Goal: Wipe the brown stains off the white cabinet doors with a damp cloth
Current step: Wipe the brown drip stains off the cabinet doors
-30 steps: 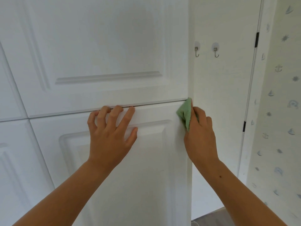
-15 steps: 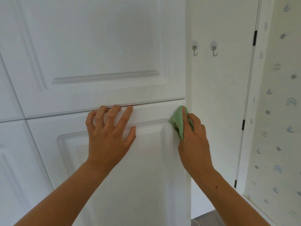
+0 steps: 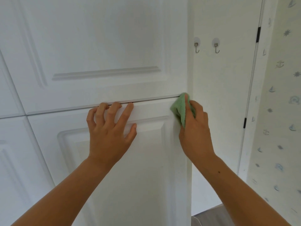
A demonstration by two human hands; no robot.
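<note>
Both forearms are cut off by the bottom edge of the frame. The lower cabinet door (image 3: 130, 176) and upper cabinet door (image 3: 97, 46) are only partly in view, and further doors at the left are cropped. Much of the green cloth (image 3: 180, 110) is covered by the right hand (image 3: 195, 132); only a bunched part is seen above and left of the fingers. The palm side of that hand is hidden. Brown stains cannot be made out on the white surfaces. The fingertips of the left hand (image 3: 110, 132) end right at the dark gap between the two doors; whether they are hooked into it cannot be told.

The left hand is spread wide on the lower door, fingers bent at the knuckles, tips set on the door's top edge, thumb laid on the raised panel moulding. Nothing is held by it.

The right hand is curled round the cloth, which is pressed against the top right corner of the lower door, at the cabinet's right edge, just under the gap. The index finger is laid over the cloth, pointing up.

On the wall to the right, two hooks (image 3: 216, 45) are seen, well apart from the hands. Patterned wallpaper (image 3: 280, 111) is seen far right, and a strip of floor (image 3: 211, 216) at bottom right.
</note>
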